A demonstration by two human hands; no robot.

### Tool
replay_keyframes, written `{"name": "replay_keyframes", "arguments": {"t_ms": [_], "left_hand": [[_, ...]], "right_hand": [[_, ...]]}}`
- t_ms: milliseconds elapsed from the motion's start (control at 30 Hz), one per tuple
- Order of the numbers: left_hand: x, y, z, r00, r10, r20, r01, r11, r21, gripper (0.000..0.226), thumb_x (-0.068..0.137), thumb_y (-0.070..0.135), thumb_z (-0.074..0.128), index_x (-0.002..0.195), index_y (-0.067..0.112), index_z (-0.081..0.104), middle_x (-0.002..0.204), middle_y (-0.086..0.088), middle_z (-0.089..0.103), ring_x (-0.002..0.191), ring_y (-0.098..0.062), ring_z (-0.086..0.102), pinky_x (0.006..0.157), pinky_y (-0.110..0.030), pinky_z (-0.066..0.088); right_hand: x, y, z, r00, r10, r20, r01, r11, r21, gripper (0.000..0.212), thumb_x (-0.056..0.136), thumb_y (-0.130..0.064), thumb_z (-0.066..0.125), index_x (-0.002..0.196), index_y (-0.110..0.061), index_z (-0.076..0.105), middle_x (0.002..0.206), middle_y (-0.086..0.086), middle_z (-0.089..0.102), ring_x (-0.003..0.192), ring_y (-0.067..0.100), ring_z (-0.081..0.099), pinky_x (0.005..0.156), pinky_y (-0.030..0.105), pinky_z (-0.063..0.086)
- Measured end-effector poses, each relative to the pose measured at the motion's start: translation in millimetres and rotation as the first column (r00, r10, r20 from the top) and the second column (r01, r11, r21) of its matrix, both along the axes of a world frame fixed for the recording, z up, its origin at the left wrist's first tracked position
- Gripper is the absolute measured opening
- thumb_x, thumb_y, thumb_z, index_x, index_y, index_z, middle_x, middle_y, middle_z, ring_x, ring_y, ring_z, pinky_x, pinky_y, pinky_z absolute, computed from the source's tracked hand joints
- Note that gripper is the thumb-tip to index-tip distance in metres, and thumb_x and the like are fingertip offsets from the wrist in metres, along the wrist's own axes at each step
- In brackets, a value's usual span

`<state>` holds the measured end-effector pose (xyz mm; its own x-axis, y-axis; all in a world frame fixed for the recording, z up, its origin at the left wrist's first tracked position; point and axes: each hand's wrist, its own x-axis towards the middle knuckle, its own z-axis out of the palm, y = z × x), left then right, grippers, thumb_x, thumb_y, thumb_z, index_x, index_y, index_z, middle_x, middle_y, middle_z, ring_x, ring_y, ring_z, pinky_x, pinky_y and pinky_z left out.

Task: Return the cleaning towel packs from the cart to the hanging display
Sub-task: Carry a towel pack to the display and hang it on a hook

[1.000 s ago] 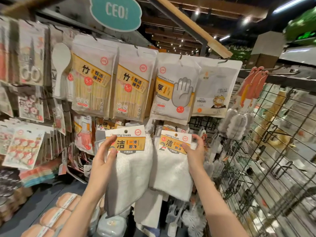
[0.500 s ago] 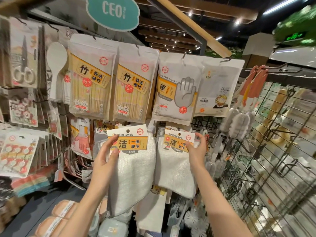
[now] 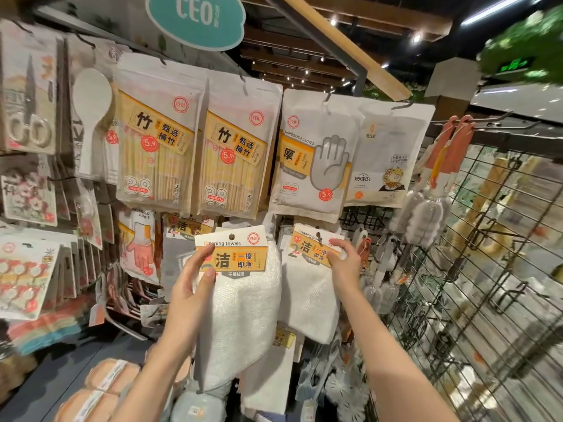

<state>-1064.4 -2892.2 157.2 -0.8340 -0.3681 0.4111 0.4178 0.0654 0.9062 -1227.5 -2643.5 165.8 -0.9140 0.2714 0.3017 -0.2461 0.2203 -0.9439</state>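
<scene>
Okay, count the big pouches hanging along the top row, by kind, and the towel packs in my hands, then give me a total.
Bamboo chopstick pouches: 2
Disposable glove pouch: 1
Cartoon-label pouch: 1
Cleaning towel packs held: 2, one in the left hand at, one in the right hand at
Total: 6

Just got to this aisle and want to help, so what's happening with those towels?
A person is putting cleaning towel packs back on a hanging display. The left hand grips one towel pack by its cardboard header, held up in front of the display. The right hand pinches the header of a second towel pack beside it, under the disposable gloves bag. Whether either pack is on its hook yet isn't clear.
</scene>
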Motion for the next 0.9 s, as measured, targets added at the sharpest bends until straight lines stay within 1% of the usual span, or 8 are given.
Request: {"name": "replay_keyframes", "arguments": {"t_ms": [267,400,467,567,667,767,833,900], "left_hand": [[-0.1,-5.5,0.0,1.0,0.015,-0.007,-0.015,1.0,-0.021,0.037,0.098,0.018,0.048,0.13,0.035,0.051,0.121,0.042,0.051,0.116,0.024,0.04,0.086,-0.008,0.034],[0.4,-7.1,-0.3,1.0,0.02,-0.013,-0.02,1.0,-0.016,0.037,0.098,0.017,0.049,0.13,0.035,0.052,0.12,0.041,0.052,0.115,0.024,0.041,0.087,-0.009,0.034],[1.0,-7.0,0.0,1.0,0.024,-0.017,-0.024,1.0,-0.013,0.036,0.097,0.017,0.049,0.127,0.037,0.053,0.118,0.044,0.052,0.114,0.025,0.04,0.086,-0.007,0.035],[1.1,-6.0,1.0,0.999,0.027,-0.02,-0.028,1.0,-0.012,0.036,0.097,0.017,0.05,0.124,0.041,0.052,0.114,0.047,0.051,0.111,0.028,0.04,0.081,0.004,0.034],[0.1,-3.1,0.7,1.0,0.018,-0.018,-0.018,1.0,-0.001,0.036,0.097,0.017,0.05,0.125,0.04,0.052,0.115,0.047,0.051,0.111,0.028,0.04,0.079,0.008,0.032],[-1.9,2.4,0.3,1.0,0.012,-0.027,-0.012,1.0,-0.005,0.036,0.097,0.015,0.05,0.123,0.04,0.053,0.114,0.047,0.052,0.111,0.027,0.042,0.081,0.006,0.034],[-3.6,6.5,1.8,1.0,0.003,-0.026,-0.003,1.0,-0.004,0.037,0.097,0.015,0.05,0.124,0.041,0.052,0.115,0.046,0.052,0.111,0.027,0.041,0.083,0.0,0.035],[-5.3,9.0,2.2,1.0,-0.002,-0.029,0.002,1.0,0.0,0.037,0.097,0.016,0.05,0.124,0.042,0.052,0.116,0.046,0.051,0.112,0.027,0.04,0.086,-0.005,0.034]], "right_hand": [[-1.8,-0.1,10.3,0.989,0.093,0.119,-0.109,0.985,0.131,0.054,0.081,0.006,0.059,0.128,-0.022,0.054,0.135,0.004,0.037,0.114,0.012,0.038,0.089,0.022,0.038],[1.1,2.0,14.5,0.98,0.113,0.164,-0.143,0.974,0.179,0.058,0.082,0.002,0.061,0.134,-0.02,0.049,0.141,0.006,0.029,0.109,0.006,0.032,0.075,-0.002,0.033],[5.4,2.1,17.0,0.976,0.119,0.183,-0.151,0.973,0.176,0.058,0.083,-0.001,0.064,0.135,-0.02,0.048,0.144,0.004,0.022,0.114,0.006,0.029,0.085,0.004,0.023],[17.1,0.0,19.0,0.988,0.076,0.135,-0.097,0.983,0.153,0.051,0.082,-0.003,0.067,0.128,-0.022,0.055,0.145,0.004,0.018,0.132,0.017,0.025,0.099,0.016,0.021],[35.8,-9.4,21.4,0.997,0.051,0.056,-0.06,0.986,0.154,0.04,0.083,-0.007,0.067,0.118,-0.024,0.059,0.143,0.003,0.02,0.135,0.02,0.023,0.109,0.026,0.018],[58.9,-26.3,27.8,0.987,0.158,-0.031,-0.15,0.972,0.182,0.029,0.085,-0.013,0.066,0.111,-0.025,0.06,0.137,0.0,0.027,0.128,0.01,0.028,0.102,0.008,0.016],[73.7,-40.7,36.3,0.963,0.262,-0.064,-0.248,0.954,0.171,0.024,0.088,-0.014,0.063,0.107,-0.027,0.06,0.132,0.0,0.032,0.118,0.002,0.034,0.084,-0.009,0.023],[83.0,-52.9,43.3,0.944,0.318,-0.085,-0.304,0.941,0.147,0.021,0.09,-0.014,0.061,0.109,-0.023,0.061,0.13,0.002,0.037,0.113,-0.001,0.039,0.08,-0.008,0.029]]}}
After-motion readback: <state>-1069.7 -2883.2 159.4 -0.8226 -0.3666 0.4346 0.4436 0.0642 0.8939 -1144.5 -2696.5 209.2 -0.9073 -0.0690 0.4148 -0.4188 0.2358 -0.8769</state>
